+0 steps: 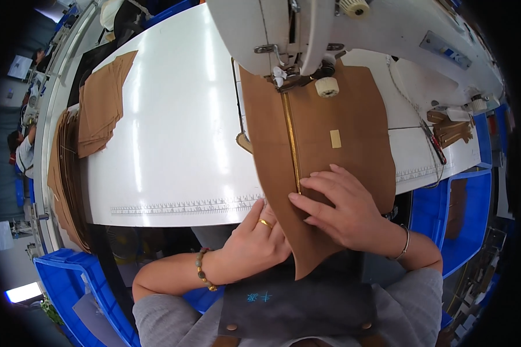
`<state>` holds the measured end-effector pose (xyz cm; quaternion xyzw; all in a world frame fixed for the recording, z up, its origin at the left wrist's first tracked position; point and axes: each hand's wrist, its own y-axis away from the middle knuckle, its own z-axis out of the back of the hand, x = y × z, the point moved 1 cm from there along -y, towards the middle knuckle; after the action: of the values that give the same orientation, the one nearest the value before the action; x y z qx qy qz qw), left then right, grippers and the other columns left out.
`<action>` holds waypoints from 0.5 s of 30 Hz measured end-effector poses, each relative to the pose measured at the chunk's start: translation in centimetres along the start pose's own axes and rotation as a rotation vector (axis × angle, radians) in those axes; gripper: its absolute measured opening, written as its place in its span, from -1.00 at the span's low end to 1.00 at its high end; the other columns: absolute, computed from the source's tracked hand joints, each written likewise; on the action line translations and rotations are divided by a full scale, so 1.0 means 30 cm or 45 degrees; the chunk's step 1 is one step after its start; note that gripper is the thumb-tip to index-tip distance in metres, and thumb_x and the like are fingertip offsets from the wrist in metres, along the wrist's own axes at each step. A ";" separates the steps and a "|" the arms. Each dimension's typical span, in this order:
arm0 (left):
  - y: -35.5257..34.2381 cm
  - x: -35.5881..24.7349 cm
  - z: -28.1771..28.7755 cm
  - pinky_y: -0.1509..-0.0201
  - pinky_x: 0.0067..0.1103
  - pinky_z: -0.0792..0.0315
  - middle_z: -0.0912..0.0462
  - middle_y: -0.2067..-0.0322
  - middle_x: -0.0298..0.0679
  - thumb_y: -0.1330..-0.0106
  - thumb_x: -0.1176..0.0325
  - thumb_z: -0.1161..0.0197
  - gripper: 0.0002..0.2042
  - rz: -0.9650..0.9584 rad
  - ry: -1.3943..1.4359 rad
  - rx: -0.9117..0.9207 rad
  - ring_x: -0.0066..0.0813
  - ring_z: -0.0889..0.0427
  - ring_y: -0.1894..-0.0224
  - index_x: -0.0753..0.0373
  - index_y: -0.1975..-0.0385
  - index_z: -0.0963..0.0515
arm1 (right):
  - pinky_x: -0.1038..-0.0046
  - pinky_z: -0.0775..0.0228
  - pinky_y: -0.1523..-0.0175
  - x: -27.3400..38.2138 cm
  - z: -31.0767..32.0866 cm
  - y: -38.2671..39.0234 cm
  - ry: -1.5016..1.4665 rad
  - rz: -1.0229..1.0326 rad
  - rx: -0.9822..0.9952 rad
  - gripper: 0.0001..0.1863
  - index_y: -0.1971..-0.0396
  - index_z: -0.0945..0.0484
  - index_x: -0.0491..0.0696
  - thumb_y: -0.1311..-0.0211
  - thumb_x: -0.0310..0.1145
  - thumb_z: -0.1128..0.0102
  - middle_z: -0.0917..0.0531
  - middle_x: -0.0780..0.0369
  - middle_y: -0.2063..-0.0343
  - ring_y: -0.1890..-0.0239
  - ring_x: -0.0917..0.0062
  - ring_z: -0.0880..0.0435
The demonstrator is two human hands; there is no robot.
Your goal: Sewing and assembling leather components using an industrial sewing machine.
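Observation:
A brown leather-like panel with a gold-toothed zipper lies under the sewing machine's presser foot. A small tan rectangular patch sits right of the zipper. My right hand rests on the panel with its fingers apart, fingertips beside the lower end of the zipper. At the table's near edge, my left hand holds the panel's left edge, its fingers bent and partly hidden under the material. The panel's near corner hangs over the table edge toward my lap.
Stacked brown pieces lie at the table's left, with more brown sheets beside them. Red-handled snips and brown zippers lie at the right. Blue bins stand on both sides. A printed ruler follows the near edge.

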<state>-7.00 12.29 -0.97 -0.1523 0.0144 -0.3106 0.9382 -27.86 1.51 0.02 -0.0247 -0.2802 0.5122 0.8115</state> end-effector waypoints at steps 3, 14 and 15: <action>0.025 0.017 0.008 -0.20 -0.24 -0.62 -0.71 0.01 0.00 -0.24 0.35 -0.24 -0.67 0.042 0.097 -0.003 -0.01 -0.69 -0.18 0.35 0.03 -0.65 | 0.02 -0.45 -0.33 0.015 -0.048 0.020 0.117 0.101 0.003 -0.49 -0.17 -0.65 0.01 -0.25 -0.15 -0.37 -0.65 0.14 -0.09 -0.23 0.24 -0.62; -0.066 0.194 0.053 -0.28 -0.21 -0.47 -0.62 -0.19 -0.07 -0.20 0.26 -0.55 -0.49 0.551 0.162 -0.046 0.01 -0.60 -0.23 0.30 -0.13 -0.59 | -0.01 -0.44 -0.34 0.016 -0.056 0.044 0.182 0.225 0.013 -0.45 -0.14 -0.62 -0.14 -0.22 -0.15 -0.38 -0.66 0.06 -0.10 -0.22 0.19 -0.64; -0.089 0.193 0.037 -0.28 -0.21 -0.47 -0.62 -0.19 -0.07 -0.20 0.26 -0.55 -0.49 0.502 0.139 -0.111 0.01 -0.60 -0.23 0.30 -0.13 -0.59 | 0.00 -0.44 -0.35 0.016 -0.052 0.042 0.195 0.242 0.021 -0.46 -0.12 -0.63 -0.15 -0.21 -0.15 -0.38 -0.66 0.06 -0.09 -0.21 0.19 -0.64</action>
<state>-3.74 7.18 1.24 -0.1699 0.1081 -0.1280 0.9711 -28.00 2.91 -1.50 -0.0834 -0.2094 0.5856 0.7786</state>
